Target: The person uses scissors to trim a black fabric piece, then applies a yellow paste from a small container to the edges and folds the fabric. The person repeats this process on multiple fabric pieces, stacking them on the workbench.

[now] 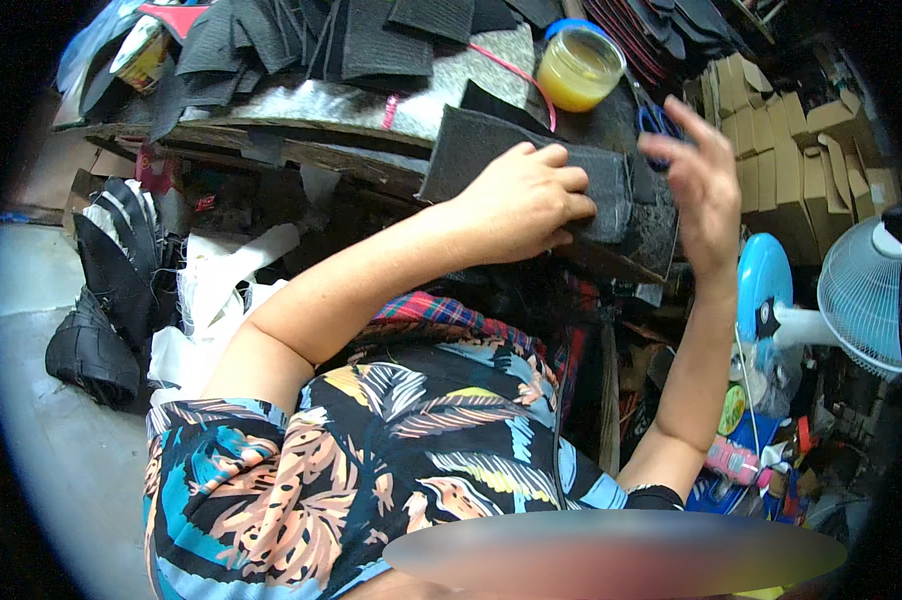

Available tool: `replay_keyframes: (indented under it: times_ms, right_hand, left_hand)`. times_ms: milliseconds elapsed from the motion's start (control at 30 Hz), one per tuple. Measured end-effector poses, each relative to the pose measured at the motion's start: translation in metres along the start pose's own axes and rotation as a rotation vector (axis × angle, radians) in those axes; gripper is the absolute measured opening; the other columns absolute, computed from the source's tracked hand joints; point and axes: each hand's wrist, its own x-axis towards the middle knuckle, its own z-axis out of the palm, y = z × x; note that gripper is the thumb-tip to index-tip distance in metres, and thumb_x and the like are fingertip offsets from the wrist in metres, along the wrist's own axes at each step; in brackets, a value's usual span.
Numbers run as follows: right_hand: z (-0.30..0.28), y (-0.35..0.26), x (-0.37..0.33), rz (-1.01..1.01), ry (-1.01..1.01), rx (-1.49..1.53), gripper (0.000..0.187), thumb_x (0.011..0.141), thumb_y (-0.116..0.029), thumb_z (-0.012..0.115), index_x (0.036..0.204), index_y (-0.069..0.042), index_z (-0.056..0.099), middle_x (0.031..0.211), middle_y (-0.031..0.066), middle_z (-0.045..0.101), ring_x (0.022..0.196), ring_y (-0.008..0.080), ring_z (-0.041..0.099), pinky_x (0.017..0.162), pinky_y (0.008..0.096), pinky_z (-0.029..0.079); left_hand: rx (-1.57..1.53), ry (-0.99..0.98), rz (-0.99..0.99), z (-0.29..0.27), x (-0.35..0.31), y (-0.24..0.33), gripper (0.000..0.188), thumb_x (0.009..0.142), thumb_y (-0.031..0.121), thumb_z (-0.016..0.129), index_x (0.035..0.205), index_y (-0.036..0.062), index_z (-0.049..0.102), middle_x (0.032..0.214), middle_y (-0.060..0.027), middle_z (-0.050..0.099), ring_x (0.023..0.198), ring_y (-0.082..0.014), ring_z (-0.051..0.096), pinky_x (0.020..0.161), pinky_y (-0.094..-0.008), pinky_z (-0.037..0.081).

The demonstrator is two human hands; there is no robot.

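My left hand (531, 200) is closed over a flat dark grey fabric piece (606, 175) at the bench's near edge, its fingers bent and pressing on it. The thumb side is partly hidden. More dark sheet material (461, 145) lies beneath and to the left of that hand. My right hand (706, 185) is raised just right of the fabric, fingers apart, holding nothing that I can see. Behind its fingers is a pair of scissors with blue handles (656, 125). A jar of yellowish paste (579, 72) stands beyond both hands, with something blue at its back.
Stacks of black fabric pieces (381, 40) cover the bench's far left. Cardboard boxes (781, 150) fill the right side, above a fan (861, 290) and a blue round object (764, 270). Black strapped pieces (96, 345) and white cloth scraps (226, 265) lie at the left.
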Motion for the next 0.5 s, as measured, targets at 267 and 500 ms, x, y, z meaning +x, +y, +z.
replay_keyframes:
  times_ms: [267, 500]
  right_hand:
    - [0.073, 0.051, 0.105, -0.033, -0.207, -0.705, 0.055, 0.104, -0.057, 0.028, 0.125, -0.03, 0.07, 0.144, 0.0118, 0.055, 0.141, 0.0312, 0.039, 0.116, 0.0506, 0.026]
    - [0.021, 0.042, 0.118, -0.071, -0.088, -0.395, 0.061, 0.101, -0.064, 0.03, 0.107, -0.027, 0.079, 0.144, 0.0117, 0.055, 0.132, 0.0323, 0.049, 0.112, 0.045, 0.033]
  left_hand:
    - [0.017, 0.024, -0.013, 0.003, -0.001, 0.005, 0.041, 0.077, 0.026, 0.077, 0.116, 0.0185, 0.069, 0.115, 0.0004, 0.062, 0.107, -0.023, 0.055, 0.09, -0.0394, 0.046]
    - [0.012, 0.15, 0.011, 0.008, -0.002, 0.001, 0.034, 0.082, 0.019, 0.071, 0.116, 0.0127, 0.069, 0.107, -0.0016, 0.069, 0.098, -0.0232, 0.061, 0.085, -0.0363, 0.051]
